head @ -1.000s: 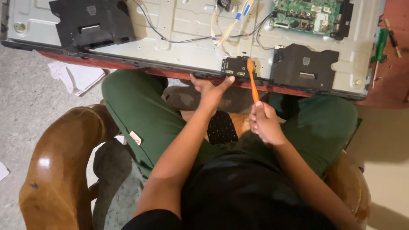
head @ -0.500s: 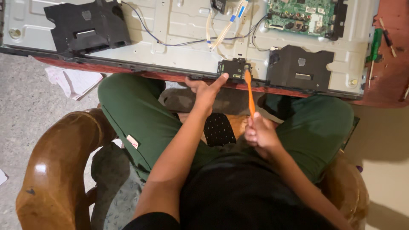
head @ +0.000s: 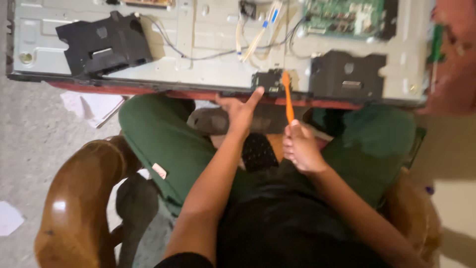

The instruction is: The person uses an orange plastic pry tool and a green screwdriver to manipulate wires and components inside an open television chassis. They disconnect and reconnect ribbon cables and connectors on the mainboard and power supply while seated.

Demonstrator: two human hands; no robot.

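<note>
Orange brush (head: 287, 97) gripped in right hand (head: 301, 148) meets small black board (head: 268, 82) (left hand (head: 240, 110), fingers extended, steadies the edge).

A brown wooden chair (head: 79, 198) with a glossy curved armrest stands on a grey, speckled floor (head: 29, 134); a soft highlight on the armrest shows light falling from above. Left of the chair, crumpled white paper (head: 94, 106) lies on the floor, and another white scrap (head: 10, 218) lies near the chair's lower left. On the chair's far right side the floor looks paler, cream-coloured, though blur makes it hard to judge. Above that, a reddish-brown surface (head: 453, 64) fills the upper right corner.
</note>
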